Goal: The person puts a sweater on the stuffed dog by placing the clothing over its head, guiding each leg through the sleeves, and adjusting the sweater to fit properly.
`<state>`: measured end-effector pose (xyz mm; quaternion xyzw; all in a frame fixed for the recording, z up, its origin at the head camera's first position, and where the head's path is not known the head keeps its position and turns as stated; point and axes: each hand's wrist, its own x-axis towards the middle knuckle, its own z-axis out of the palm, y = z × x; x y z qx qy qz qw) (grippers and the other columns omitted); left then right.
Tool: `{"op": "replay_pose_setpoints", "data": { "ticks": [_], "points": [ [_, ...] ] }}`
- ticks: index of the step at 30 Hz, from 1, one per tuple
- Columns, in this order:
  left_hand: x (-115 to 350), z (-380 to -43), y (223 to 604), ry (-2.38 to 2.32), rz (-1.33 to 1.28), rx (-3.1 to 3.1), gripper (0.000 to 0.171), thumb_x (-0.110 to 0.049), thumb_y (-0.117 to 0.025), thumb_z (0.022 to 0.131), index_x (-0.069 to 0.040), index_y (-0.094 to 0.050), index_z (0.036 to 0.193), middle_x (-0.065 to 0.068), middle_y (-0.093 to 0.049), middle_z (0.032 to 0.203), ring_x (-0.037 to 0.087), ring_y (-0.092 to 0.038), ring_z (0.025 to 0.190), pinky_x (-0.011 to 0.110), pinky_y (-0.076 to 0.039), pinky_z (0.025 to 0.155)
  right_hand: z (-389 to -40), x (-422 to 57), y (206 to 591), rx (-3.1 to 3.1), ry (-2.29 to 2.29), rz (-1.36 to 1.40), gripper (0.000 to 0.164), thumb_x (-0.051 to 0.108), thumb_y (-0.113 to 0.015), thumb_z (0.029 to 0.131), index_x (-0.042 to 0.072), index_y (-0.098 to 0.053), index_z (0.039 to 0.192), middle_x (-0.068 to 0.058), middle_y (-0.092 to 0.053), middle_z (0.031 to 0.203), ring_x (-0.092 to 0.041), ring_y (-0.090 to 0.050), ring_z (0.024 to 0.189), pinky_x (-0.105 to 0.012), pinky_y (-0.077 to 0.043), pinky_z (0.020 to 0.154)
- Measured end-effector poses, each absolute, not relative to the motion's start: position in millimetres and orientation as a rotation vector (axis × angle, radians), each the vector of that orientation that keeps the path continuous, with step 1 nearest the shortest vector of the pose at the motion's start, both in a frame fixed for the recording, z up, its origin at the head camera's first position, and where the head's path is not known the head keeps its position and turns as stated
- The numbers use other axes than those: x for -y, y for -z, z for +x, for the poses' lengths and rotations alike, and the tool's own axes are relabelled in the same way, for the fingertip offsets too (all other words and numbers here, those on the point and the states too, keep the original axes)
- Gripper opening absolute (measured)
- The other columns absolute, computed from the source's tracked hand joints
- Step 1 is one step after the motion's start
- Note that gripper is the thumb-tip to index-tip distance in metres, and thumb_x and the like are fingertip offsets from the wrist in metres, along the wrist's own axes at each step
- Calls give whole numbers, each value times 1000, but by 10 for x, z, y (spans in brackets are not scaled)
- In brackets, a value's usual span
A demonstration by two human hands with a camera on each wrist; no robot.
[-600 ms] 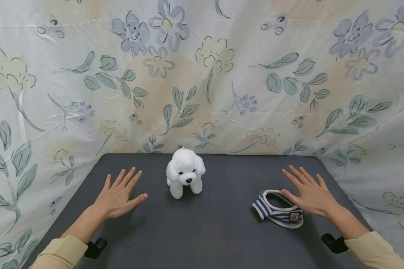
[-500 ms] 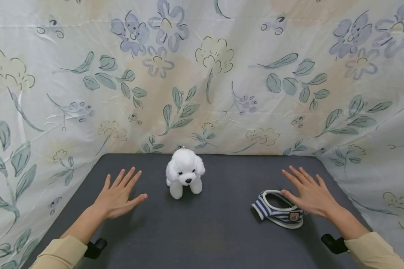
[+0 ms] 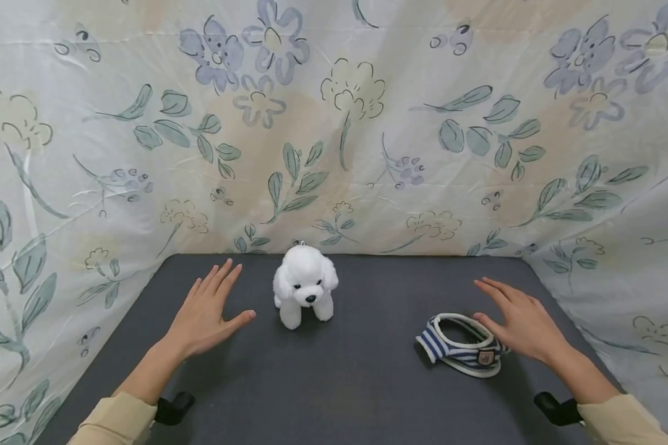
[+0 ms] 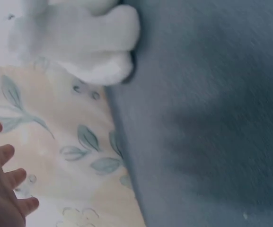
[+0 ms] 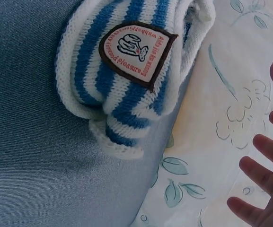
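A white plush dog [image 3: 305, 281] stands on the dark grey table [image 3: 345, 383], facing the head camera; its legs and underside show in the left wrist view. Left of it hovers my left hand [image 3: 206, 315], fingers spread and holding nothing. To the right lies a small knitted garment [image 3: 462, 349], striped blue and white with white trim, like a doll or pet sweater. A patch [image 5: 137, 54] with a drawing and red lettering is sewn on it. My right hand [image 3: 526, 321] hangs just above and beside its right end, fingers extended and holding nothing.
A floral curtain [image 3: 356, 154] hangs behind the table and along both sides. Black wrist-camera mounts [image 3: 174, 408] sit under each beige sleeve. The table's far edge runs close behind the plush dog.
My left hand has moved right and slightly forward, nearer the plush dog. My right hand has turned and shifted slightly right, fingers closer together. The dog and garment stay put.
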<state>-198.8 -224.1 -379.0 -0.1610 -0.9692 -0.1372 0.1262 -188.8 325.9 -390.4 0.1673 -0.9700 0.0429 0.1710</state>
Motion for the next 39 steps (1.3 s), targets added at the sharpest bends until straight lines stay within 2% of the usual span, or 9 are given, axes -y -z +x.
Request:
{"op": "replay_pose_setpoints", "data": {
  "ticks": [6,11,19,25,30,39],
  "points": [
    [2001,-2037,3657,523,-549,2664,91,-55,-64,78,-17,-21,148,11,-19,152,35,-20,138,56,-17,106,-1865,-3316,3898,2713,-183,468,64,30,-70,81,8,-44,135,-21,-46,130,-42,-51,103,-54,-43,69],
    [1716,-2055,3539,646,-638,2506,86,-40,-72,75,-11,-29,144,12,-24,150,36,-26,135,56,-26,102,-1840,-3322,3904,2727,-265,436,60,32,-67,83,10,-44,134,-19,-47,127,-40,-54,101,-51,-45,65],
    [1248,-2014,3415,814,-775,2388,75,-37,-71,77,-11,-38,139,7,-31,147,28,-33,133,52,-33,100,-1785,-3313,3931,2740,-288,438,52,27,-69,81,10,-51,127,-15,-54,114,-31,-60,89,-40,-46,56],
    [881,-1971,3490,837,-911,2322,71,-34,-72,79,-11,-40,138,7,-35,145,21,-34,133,45,-34,102,-1756,-3335,3964,2788,-270,455,49,27,-69,81,9,-54,124,-15,-56,112,-33,-59,93,-44,-47,62],
    [537,-1949,3640,847,-1026,2316,69,-37,-70,79,-11,-42,137,4,-37,144,17,-37,130,38,-35,102,-1753,-3397,4032,2771,-287,492,47,25,-70,81,9,-55,123,-13,-57,112,-34,-57,97,-48,-47,66],
    [54,-1934,4015,904,-1044,2557,66,-46,-62,84,-17,-39,138,-1,-36,144,16,-38,130,38,-40,98,-1765,-3483,4126,2820,-319,487,47,26,-70,81,9,-55,122,-14,-58,113,-36,-57,98,-48,-47,67]
  ]
}}
